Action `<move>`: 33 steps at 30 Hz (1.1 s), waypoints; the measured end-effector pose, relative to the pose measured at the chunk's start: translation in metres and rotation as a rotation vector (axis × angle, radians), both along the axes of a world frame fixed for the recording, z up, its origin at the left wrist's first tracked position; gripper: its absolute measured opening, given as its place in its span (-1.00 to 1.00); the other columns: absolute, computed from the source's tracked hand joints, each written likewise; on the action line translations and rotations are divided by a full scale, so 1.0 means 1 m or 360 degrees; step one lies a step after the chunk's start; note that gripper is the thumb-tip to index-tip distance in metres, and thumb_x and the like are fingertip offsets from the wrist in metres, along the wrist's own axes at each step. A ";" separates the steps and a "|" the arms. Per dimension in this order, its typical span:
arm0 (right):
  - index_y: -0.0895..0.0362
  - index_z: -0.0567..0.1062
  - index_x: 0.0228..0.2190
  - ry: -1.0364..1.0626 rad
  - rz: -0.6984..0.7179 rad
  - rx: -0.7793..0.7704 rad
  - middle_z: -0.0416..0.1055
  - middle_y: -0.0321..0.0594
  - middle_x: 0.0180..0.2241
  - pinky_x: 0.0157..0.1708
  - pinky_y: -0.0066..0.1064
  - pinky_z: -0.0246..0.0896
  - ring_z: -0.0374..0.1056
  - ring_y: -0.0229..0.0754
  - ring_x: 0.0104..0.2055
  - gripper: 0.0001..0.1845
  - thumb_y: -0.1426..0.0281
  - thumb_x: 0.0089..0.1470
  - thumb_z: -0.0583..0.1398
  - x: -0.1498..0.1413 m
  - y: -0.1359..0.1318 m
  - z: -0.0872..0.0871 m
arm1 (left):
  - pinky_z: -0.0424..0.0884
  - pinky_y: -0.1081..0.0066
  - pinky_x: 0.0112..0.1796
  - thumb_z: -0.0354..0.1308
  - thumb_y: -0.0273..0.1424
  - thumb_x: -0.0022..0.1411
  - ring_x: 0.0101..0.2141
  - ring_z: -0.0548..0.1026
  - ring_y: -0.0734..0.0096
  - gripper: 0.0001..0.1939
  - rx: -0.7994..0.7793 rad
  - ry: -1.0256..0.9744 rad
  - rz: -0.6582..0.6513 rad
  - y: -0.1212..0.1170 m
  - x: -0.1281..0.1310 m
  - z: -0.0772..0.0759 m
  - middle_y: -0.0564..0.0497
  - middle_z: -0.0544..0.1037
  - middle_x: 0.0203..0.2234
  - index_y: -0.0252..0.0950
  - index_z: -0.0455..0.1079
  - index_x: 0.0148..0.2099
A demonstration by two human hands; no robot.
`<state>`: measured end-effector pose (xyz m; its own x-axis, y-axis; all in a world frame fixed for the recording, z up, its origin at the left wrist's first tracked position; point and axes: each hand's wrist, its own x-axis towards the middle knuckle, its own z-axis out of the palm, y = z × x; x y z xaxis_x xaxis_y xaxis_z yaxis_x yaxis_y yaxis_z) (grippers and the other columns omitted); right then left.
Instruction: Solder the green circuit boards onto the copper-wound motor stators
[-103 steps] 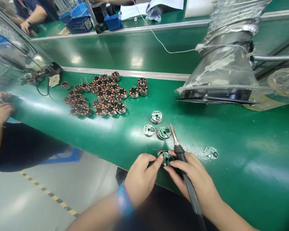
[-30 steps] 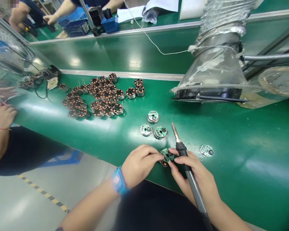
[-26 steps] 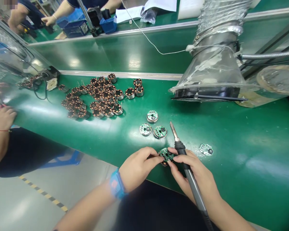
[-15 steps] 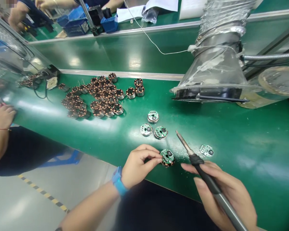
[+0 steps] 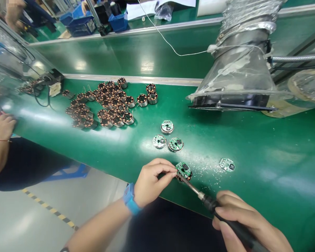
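My left hand (image 5: 153, 180), with a blue band on its wrist, pinches the left edge of a motor stator topped with a round green circuit board (image 5: 184, 170). My right hand (image 5: 245, 220) is closed round the dark handle of a soldering iron (image 5: 194, 189). The iron's tip meets the lower left edge of that board, close to my left fingertips. Just behind stand three more board-topped stators (image 5: 175, 144). To the right a loose round circuit board (image 5: 227, 164) lies flat on the green bench, with small pale wire clippings (image 5: 206, 171) scattered between.
Several bare copper-wound stators (image 5: 115, 105) stand grouped at the back left. A fume extraction hood (image 5: 233, 77) hangs low over the back right. White wire (image 5: 170, 45) runs to it. At far left, a co-worker's hand (image 5: 2, 126) rests on the bench.
My right hand has brought the soldering iron down and left, from above the bench onto the board's edge. My left hand keeps its pinch on the stator.
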<state>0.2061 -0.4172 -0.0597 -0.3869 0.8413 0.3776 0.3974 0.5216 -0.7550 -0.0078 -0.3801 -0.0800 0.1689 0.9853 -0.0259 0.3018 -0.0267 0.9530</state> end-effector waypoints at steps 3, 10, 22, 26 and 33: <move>0.10 0.30 -0.24 -0.0034 -0.0093 0.0074 0.36 -0.29 -0.59 -0.33 -0.33 0.35 0.41 -0.17 -0.38 -0.70 0.59 -0.06 0.08 -0.003 0.001 0.000 | 0.45 0.50 -0.31 0.19 -0.58 0.10 -0.34 0.52 0.42 -0.91 0.0027 0.0008 0.0009 0.000 0.001 0.000 -0.10 0.55 -0.37 -0.39 0.52 -0.33; 0.11 0.30 -0.20 0.0028 -0.0010 0.0028 0.40 -0.31 -0.57 -0.25 -0.31 0.36 0.40 -0.21 -0.40 -0.65 0.62 -0.08 0.10 0.006 -0.003 -0.005 | 0.46 0.52 -0.31 0.19 -0.60 0.09 -0.35 0.52 0.44 -0.90 0.0067 0.0004 0.0054 -0.002 0.003 -0.001 -0.10 0.55 -0.38 -0.40 0.52 -0.33; 0.09 0.36 -0.29 -0.0467 0.0277 0.0307 0.38 -0.14 -0.19 -0.15 -0.31 0.30 0.28 -0.13 0.00 -0.84 0.55 0.05 0.14 -0.016 0.047 -0.024 | 0.52 0.37 -0.25 0.20 -0.57 0.08 -0.32 0.55 0.38 -0.75 -0.0113 -0.0242 0.0220 -0.016 0.009 -0.007 -0.09 0.55 -0.33 -0.37 0.41 -0.13; 0.10 0.30 -0.26 -0.0364 0.0116 0.0236 0.34 -0.08 -0.07 -0.13 -0.37 0.32 0.33 -0.18 -0.03 -0.78 0.57 0.04 0.15 -0.015 0.038 -0.031 | 0.51 0.28 -0.15 0.28 -0.54 0.02 -0.22 0.53 0.30 -0.59 0.0136 -0.0061 0.0188 -0.025 0.011 -0.011 -0.13 0.50 -0.17 -0.30 0.40 -0.03; 0.07 0.19 -0.34 -0.0075 -0.0273 0.0179 0.43 -0.11 -0.14 -0.23 -0.49 0.38 0.45 -0.21 -0.19 -0.72 0.55 0.00 0.21 -0.026 0.025 -0.028 | 0.50 0.33 -0.17 0.14 -0.58 0.15 -0.22 0.51 0.31 -0.74 0.0440 0.0142 0.0206 -0.021 0.023 -0.011 -0.18 0.48 -0.18 -0.34 0.50 -0.10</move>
<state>0.1805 -0.3923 -0.0877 -0.2610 0.8499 0.4577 0.5214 0.5231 -0.6742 0.0148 -0.4009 -0.0912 0.0506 0.9702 0.2369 0.4018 -0.2369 0.8846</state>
